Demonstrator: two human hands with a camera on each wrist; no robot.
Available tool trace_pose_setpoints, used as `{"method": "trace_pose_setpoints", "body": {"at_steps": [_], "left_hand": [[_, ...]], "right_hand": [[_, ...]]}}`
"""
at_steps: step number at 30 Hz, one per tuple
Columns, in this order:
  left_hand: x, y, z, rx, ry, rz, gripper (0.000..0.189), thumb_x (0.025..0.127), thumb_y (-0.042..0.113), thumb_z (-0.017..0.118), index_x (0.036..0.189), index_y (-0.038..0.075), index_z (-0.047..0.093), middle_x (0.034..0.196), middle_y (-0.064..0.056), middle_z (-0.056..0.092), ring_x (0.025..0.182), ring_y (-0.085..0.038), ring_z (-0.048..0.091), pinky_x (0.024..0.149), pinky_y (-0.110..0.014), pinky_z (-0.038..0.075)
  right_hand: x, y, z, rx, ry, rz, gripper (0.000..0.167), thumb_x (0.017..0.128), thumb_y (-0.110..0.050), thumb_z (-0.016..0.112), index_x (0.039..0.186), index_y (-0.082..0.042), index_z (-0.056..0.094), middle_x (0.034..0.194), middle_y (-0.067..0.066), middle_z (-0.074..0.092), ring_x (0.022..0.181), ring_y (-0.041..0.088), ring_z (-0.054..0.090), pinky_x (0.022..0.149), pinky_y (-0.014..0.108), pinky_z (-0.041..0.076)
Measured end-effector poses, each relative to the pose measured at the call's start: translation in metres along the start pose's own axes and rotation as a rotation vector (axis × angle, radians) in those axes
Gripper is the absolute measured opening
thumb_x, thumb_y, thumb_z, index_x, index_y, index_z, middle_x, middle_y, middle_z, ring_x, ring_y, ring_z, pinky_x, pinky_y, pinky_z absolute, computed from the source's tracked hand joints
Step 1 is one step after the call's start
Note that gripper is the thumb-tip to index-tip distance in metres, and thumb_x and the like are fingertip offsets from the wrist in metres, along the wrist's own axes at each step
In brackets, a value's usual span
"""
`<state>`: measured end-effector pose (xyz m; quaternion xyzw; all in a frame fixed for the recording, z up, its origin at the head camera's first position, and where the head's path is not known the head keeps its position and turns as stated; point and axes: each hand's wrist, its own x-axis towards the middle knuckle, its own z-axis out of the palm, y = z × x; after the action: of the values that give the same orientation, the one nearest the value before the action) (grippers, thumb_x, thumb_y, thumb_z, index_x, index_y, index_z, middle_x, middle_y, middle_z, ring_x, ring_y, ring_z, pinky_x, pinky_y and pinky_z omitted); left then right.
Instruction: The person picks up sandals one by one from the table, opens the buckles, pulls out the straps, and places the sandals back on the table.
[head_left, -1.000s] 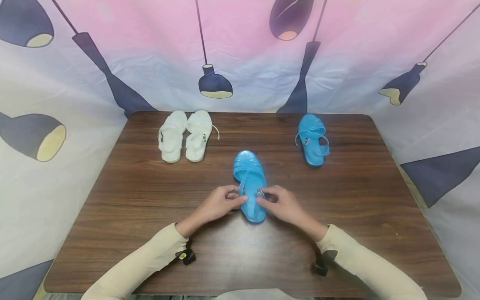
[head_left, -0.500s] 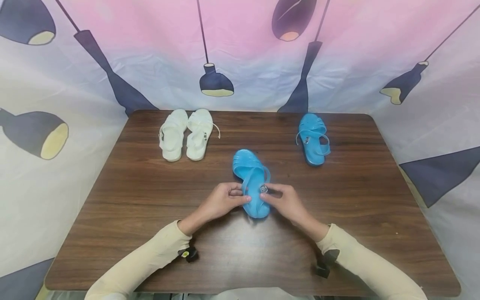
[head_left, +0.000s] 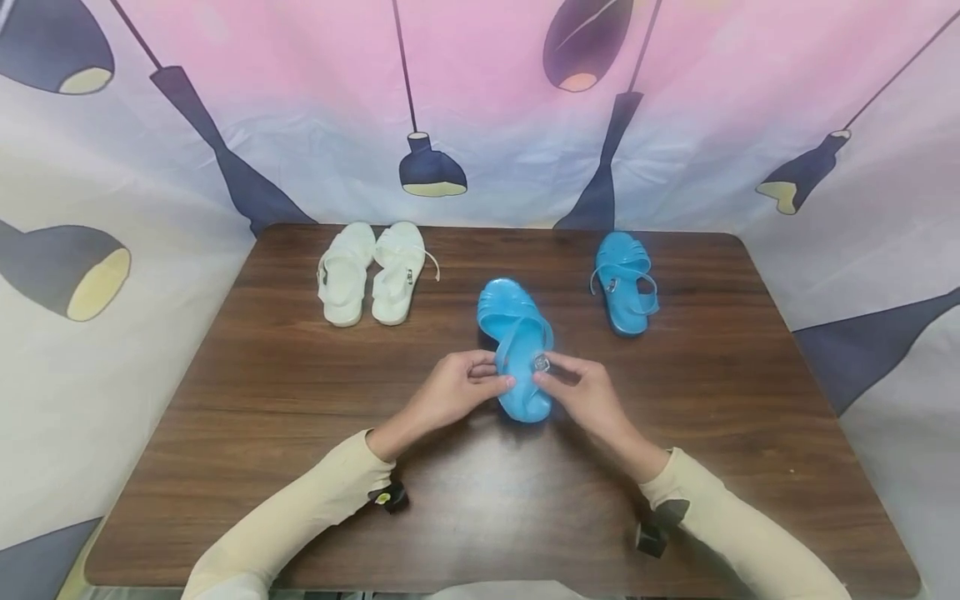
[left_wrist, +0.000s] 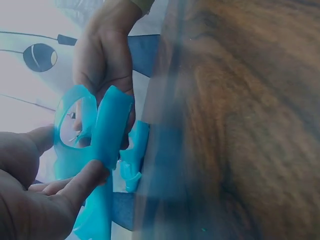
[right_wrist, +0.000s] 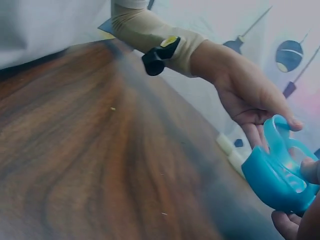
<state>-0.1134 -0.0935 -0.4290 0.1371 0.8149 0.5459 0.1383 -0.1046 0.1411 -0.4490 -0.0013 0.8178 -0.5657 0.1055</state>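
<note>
A blue jelly sandal (head_left: 525,333) is held over the middle of the table, toe pointing away. My left hand (head_left: 459,387) grips its left side, thumb on top near the heel. On the opposite side my right hand (head_left: 592,396) pinches the edge beside a silver buckle (head_left: 542,362). Both wrist views show the sandal raised off the tabletop. In the left wrist view, the left hand's fingers (left_wrist: 85,185) press against the sole. Its underside fingers are mostly hidden in the head view.
Another blue sandal (head_left: 626,308) lies at the back right of the brown wooden table (head_left: 300,500). Two white sandals, a left one (head_left: 345,287) and a right one (head_left: 393,287), sit side by side at the back left. A lamp-patterned cloth (head_left: 495,158) hangs behind.
Both hands have carried the blue sandal a little to the right and away from the body, lifting it. The other sandals have stayed where they were.
</note>
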Motion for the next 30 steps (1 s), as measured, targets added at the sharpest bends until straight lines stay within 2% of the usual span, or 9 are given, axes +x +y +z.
{"method": "trace_pose_setpoints", "body": {"at_steps": [13, 19, 22, 25, 28, 30], "left_hand": [[0.038, 0.027, 0.010, -0.007, 0.016, 0.113, 0.051, 0.099, 0.043, 0.067, 0.131, 0.004, 0.065, 0.124, -0.010, 0.072, 0.113, -0.018, 0.070, 0.091, -0.032, 0.058], [0.058, 0.037, 0.017, -0.010, 0.044, 0.153, 0.051, 0.100, 0.047, 0.062, 0.130, 0.006, 0.066, 0.121, -0.006, 0.074, 0.110, -0.017, 0.071, 0.092, -0.033, 0.058], [0.067, 0.036, 0.021, -0.002, 0.053, 0.157, 0.051, 0.101, 0.050, 0.059, 0.130, 0.009, 0.066, 0.120, -0.003, 0.074, 0.109, -0.020, 0.072, 0.091, -0.034, 0.058], [0.079, 0.030, 0.024, 0.006, 0.046, 0.171, 0.052, 0.100, 0.053, 0.059, 0.131, 0.011, 0.065, 0.125, -0.003, 0.071, 0.112, -0.018, 0.070, 0.093, -0.034, 0.058], [0.095, 0.022, 0.029, 0.023, 0.034, 0.188, 0.052, 0.097, 0.052, 0.064, 0.133, 0.015, 0.063, 0.129, -0.004, 0.069, 0.114, -0.015, 0.068, 0.094, -0.033, 0.057], [0.107, 0.018, 0.032, 0.019, 0.022, 0.211, 0.054, 0.096, 0.048, 0.069, 0.136, 0.014, 0.061, 0.133, -0.008, 0.067, 0.116, -0.019, 0.068, 0.095, -0.033, 0.056]], "right_hand": [[0.013, -0.018, -0.047, 0.043, 0.084, -0.073, 0.056, 0.095, -0.036, 0.075, 0.140, -0.006, 0.062, 0.144, 0.012, 0.060, 0.140, 0.027, 0.050, 0.113, 0.050, 0.042], [0.017, -0.030, -0.072, 0.075, 0.156, -0.039, 0.058, 0.094, -0.035, 0.075, 0.141, -0.003, 0.060, 0.145, 0.012, 0.059, 0.137, 0.024, 0.050, 0.111, 0.044, 0.045], [0.017, -0.035, -0.084, 0.105, 0.187, -0.012, 0.059, 0.095, -0.034, 0.075, 0.143, -0.003, 0.058, 0.145, 0.013, 0.059, 0.137, 0.024, 0.050, 0.110, 0.040, 0.046], [0.014, -0.040, -0.098, 0.112, 0.215, 0.007, 0.062, 0.095, -0.034, 0.074, 0.145, -0.002, 0.055, 0.148, 0.015, 0.055, 0.140, 0.027, 0.047, 0.112, 0.042, 0.044], [0.014, -0.042, -0.114, 0.095, 0.250, 0.007, 0.064, 0.096, -0.035, 0.073, 0.146, -0.001, 0.053, 0.149, 0.017, 0.053, 0.140, 0.030, 0.046, 0.112, 0.047, 0.043], [0.016, -0.042, -0.126, 0.075, 0.268, 0.007, 0.065, 0.096, -0.038, 0.072, 0.147, -0.002, 0.053, 0.149, 0.018, 0.053, 0.137, 0.029, 0.050, 0.110, 0.044, 0.045]]}}
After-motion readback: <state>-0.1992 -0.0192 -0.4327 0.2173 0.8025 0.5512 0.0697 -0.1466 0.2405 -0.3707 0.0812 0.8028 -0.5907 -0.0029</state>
